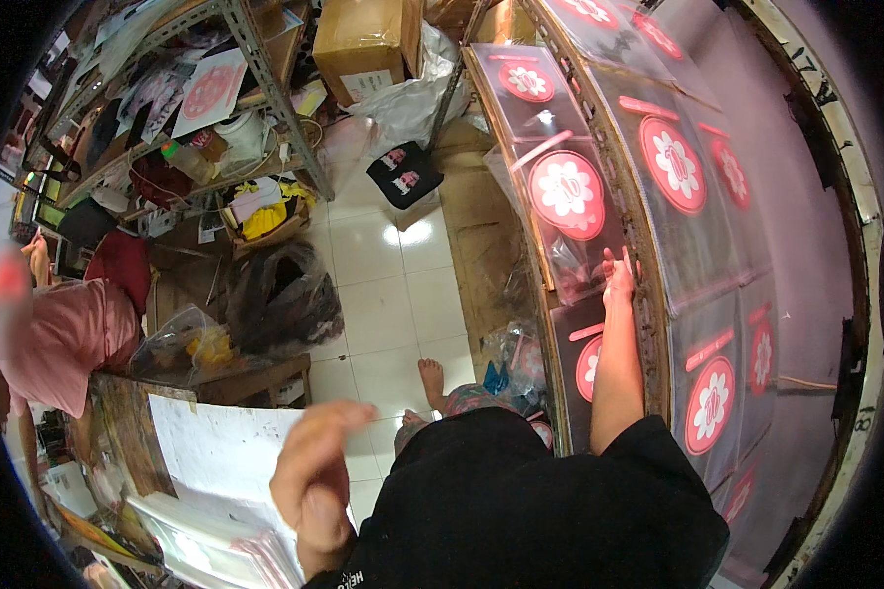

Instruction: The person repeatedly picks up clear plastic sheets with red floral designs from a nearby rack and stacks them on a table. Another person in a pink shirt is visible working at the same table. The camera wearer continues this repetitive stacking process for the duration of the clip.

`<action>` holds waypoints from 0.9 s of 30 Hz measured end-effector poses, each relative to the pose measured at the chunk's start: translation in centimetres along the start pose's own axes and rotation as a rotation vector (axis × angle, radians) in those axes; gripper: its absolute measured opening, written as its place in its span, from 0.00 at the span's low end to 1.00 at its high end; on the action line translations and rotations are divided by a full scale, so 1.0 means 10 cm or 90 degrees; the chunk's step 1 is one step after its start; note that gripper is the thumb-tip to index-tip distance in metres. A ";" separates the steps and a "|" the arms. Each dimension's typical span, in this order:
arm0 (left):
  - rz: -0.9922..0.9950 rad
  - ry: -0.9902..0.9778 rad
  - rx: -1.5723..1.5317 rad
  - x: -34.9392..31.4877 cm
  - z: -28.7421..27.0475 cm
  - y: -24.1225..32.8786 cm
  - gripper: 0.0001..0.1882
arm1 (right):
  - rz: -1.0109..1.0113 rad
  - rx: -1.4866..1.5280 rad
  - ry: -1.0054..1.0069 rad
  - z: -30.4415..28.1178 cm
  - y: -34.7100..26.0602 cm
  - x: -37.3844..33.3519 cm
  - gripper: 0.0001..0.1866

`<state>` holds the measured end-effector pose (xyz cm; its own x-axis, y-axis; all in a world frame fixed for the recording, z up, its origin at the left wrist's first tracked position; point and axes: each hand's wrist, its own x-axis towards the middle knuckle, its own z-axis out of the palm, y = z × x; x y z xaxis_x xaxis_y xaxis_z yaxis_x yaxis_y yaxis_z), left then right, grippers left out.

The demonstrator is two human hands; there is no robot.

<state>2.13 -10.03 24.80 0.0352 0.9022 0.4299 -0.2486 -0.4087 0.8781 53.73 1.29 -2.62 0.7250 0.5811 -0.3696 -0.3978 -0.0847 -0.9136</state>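
Observation:
My right hand (619, 278) reaches out to the right with its fingers spread and nothing in its grasp. It is over the edge of a row of clear plastic sheets; whether it touches them I cannot tell. A pink round print with a white flower (567, 194) lies just beyond it on one sheet. Another flower print (587, 368) sits beside my right forearm. My left hand (314, 481), blurred, hangs at the lower left, loosely bent with one finger stretched out. No object shows in it. A white-topped table (216, 442) stands beside that hand.
A long rack (648, 265) bears more printed sheets (707, 402) on the right. Ahead, a black printed cloth (404, 175) sits beyond the tiled floor (373, 304). Cluttered metal shelves (295, 147), a cardboard box (363, 44) and a person in pink (79, 339) are to the left.

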 end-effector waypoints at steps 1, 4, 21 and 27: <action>0.031 -0.051 -0.058 0.19 0.20 0.19 0.24 | 0.018 0.021 0.005 -0.07 0.08 0.08 0.40; 0.064 -0.273 -0.124 0.50 0.28 0.40 0.19 | 0.005 0.035 0.081 -0.18 0.19 0.11 0.42; 0.037 -0.474 0.146 0.80 0.78 0.11 0.19 | -0.026 0.011 0.177 -0.24 0.39 0.43 0.41; -0.195 -0.322 0.354 0.36 0.34 -0.37 0.19 | 0.003 0.011 0.193 -0.43 0.58 0.64 0.38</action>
<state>6.51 -5.68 23.80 0.4901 0.8680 0.0796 0.3552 -0.2823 0.8911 58.49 1.08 -11.04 0.8566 0.3125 -0.4106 -0.4096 -0.0723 -0.9094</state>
